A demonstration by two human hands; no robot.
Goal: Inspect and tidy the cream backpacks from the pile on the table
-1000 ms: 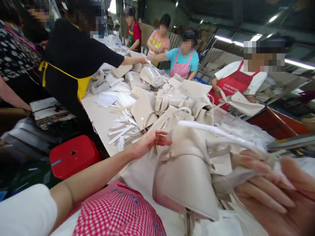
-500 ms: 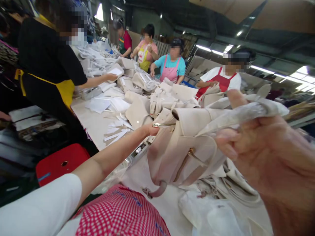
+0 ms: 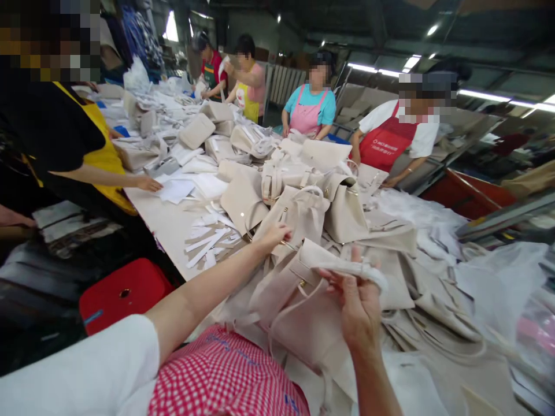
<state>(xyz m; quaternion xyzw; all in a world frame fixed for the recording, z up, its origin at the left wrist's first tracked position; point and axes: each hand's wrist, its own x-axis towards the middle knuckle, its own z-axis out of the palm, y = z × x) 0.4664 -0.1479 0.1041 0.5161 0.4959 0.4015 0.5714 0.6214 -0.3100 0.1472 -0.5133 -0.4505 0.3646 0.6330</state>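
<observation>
Head view, only one I've got: my right hand [image 3: 358, 300] is closed around the wrapped handle [image 3: 340, 266] of a beige bag [image 3: 299, 323], which sits tilted at the table's near edge, against the checked apron [image 3: 225, 375]. My left hand [image 3: 278, 236] is at the bag's upper edge, fingers bent; can't tell if they're pinching. More bags [image 3: 303, 211] pile beyond, paper strips [image 3: 210, 245] to the left.

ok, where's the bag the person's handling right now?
Head view, lower middle: the beige bag is between the left hand and the right hand, which grips a white-wrapped strap, just beyond the red-checked apron.
</observation>
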